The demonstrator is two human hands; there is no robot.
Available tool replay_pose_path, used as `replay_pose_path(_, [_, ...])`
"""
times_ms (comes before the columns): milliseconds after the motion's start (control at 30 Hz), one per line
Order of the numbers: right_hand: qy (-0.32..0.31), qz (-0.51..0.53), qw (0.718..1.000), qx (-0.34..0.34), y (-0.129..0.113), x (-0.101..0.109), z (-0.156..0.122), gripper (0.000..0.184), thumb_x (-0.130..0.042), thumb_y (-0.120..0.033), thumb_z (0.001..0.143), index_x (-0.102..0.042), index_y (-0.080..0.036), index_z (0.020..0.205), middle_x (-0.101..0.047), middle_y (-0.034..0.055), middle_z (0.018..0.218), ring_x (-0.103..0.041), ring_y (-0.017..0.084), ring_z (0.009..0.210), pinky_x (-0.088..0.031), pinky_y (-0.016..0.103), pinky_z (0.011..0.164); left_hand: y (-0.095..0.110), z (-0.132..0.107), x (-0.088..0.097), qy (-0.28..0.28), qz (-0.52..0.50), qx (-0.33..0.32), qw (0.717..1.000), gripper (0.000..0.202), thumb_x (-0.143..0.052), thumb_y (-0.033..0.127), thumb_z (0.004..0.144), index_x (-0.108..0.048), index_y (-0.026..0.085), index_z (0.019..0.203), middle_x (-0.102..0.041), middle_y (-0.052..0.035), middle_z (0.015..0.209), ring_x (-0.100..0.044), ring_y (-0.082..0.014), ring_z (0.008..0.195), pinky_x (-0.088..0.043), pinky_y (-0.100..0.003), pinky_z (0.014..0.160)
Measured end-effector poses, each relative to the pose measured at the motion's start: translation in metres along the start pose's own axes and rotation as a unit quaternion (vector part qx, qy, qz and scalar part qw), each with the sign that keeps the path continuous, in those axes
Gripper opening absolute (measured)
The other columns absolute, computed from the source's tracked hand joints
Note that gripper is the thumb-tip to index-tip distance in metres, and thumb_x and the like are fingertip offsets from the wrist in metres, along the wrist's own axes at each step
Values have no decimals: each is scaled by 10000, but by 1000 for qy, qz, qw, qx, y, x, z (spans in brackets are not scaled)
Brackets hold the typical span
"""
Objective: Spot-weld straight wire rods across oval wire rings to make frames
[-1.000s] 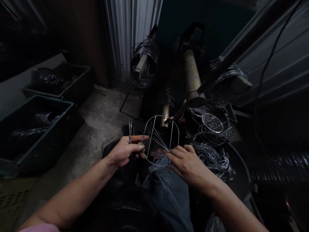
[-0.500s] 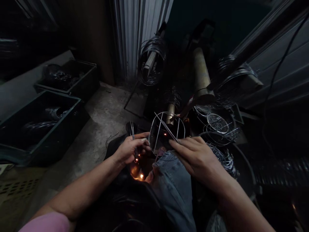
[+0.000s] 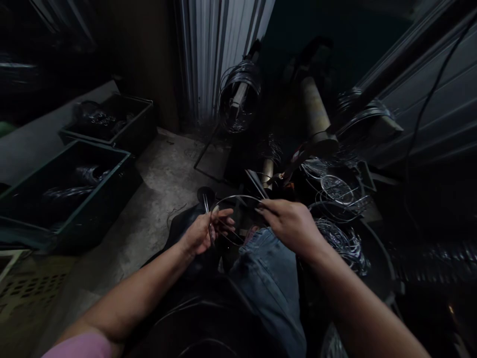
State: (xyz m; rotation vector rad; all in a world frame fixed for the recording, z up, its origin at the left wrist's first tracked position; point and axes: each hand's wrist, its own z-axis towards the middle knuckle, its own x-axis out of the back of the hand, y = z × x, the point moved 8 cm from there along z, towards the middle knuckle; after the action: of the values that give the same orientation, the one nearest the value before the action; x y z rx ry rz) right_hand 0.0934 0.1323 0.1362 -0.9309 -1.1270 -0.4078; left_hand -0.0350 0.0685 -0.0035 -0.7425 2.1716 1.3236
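Note:
My left hand (image 3: 199, 233) is curled round several thin metal rods (image 3: 206, 203) that stick up past the thumb, while its other fingertips are spread. The near-left side of a thin wire ring (image 3: 235, 197) passes by these fingers; whether they grip it I cannot tell. My right hand (image 3: 288, 221) pinches the ring's right side, and part of the ring is hidden behind that hand. Thin straight pieces (image 3: 257, 183) show beyond the right fingertips, blurred. Just past the hands stands a brass-coloured cylinder (image 3: 267, 171) below a larger upper cylinder (image 3: 316, 107).
At right, a round tub (image 3: 389, 268) holds wire pieces, with round wire grids (image 3: 337, 190) behind it. Wire coils (image 3: 240, 94) hang at the back. Green bins (image 3: 122, 161) with metal parts and a yellow crate (image 3: 37, 288) stand left. Denim (image 3: 272, 273) covers my lap.
The ring has tilted and dropped lower between my hands. My right hand has gone from flat fingers to a pinch on it. The sparks and glow below my left hand are gone.

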Motion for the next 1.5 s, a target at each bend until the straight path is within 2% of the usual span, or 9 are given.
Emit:
replay_pose_path(67, [19, 217, 966, -141, 39, -13, -28, 251, -523, -370, 791, -645, -162, 718, -575, 6, 594, -490, 118, 543, -328, 236, 511, 6, 2, -5, -16, 5, -6, 1000, 517, -524, 539, 746, -651, 108, 1002, -640, -89, 772, -616, -178, 698, -478, -305, 676])
replay_pose_path(133, [36, 386, 884, -262, 69, -36, -53, 310, -590, -441, 721, -628, -136, 684, -523, -10, 524, -415, 87, 447, -275, 217, 429, 8, 6, -10, -5, 52, -10, 999, 474, -591, 483, 719, -651, 109, 1003, -624, -58, 683, -589, -146, 613, -476, -287, 630])
replay_pose_path(200, [60, 475, 810, -340, 88, -56, -69, 356, -639, -479, 659, -607, -125, 653, -493, -23, 491, -325, 55, 386, -188, 203, 380, 7, 10, -14, 18, 116, -9, 993, 413, -675, 361, 673, -651, 118, 1006, -604, -23, 614, -550, -111, 540, -452, -243, 555])
replay_pose_path(267, [83, 499, 779, -370, 98, -64, -74, 368, -679, -482, 616, -597, -124, 631, -485, -29, 480, -288, 42, 374, -151, 199, 369, 5, 15, -19, 37, 163, -9, 986, 390, -698, 281, 648, -654, 128, 1004, -588, -2, 574, -520, -90, 502, -427, -217, 507])
replay_pose_path(433, [132, 450, 812, -348, 111, -55, -63, 328, -742, -422, 558, -601, -127, 576, -471, -41, 472, -390, 66, 446, -286, 196, 424, 6, 26, -30, 46, 194, -19, 980, 351, -678, 277, 659, -665, 128, 976, -562, 10, 537, -496, -80, 475, -410, -205, 470])
replay_pose_path(567, [130, 446, 816, -343, 118, -50, -54, 313, -735, -408, 581, -590, -131, 565, -472, -48, 456, -378, 57, 429, -287, 192, 416, 13, 33, -38, 41, 197, -31, 979, 351, -674, 271, 661, -665, 107, 970, -552, 6, 534, -491, -78, 483, -401, -196, 460])
replay_pose_path(1033, [121, 503, 770, -374, 119, -22, -22, 317, -782, -369, 501, -600, -124, 584, -492, -36, 424, -414, 69, 367, -315, 181, 326, 43, 53, -60, 47, 200, -50, 977, 361, -676, 262, 660, -661, 98, 981, -539, 3, 501, -477, -81, 434, -408, -194, 403])
replay_pose_path(1267, [116, 490, 779, -373, 125, -23, -21, 328, -791, -373, 492, -601, -117, 572, -460, -41, 412, -354, 31, 359, -240, 152, 320, 42, 53, -65, 23, 180, -52, 982, 341, -660, 266, 679, -660, 110, 982, -540, 5, 485, -475, -90, 413, -403, -208, 386])
replay_pose_path(1500, [118, 579, 728, -349, 120, -41, -39, 316, -734, -407, 587, -620, -125, 670, -479, -34, 429, -351, 37, 339, -247, 167, 322, 44, 56, -63, 56, 183, -94, 977, 338, -704, 289, 640, -674, 123, 933, -551, 17, 494, -471, -72, 418, -362, -181, 395])
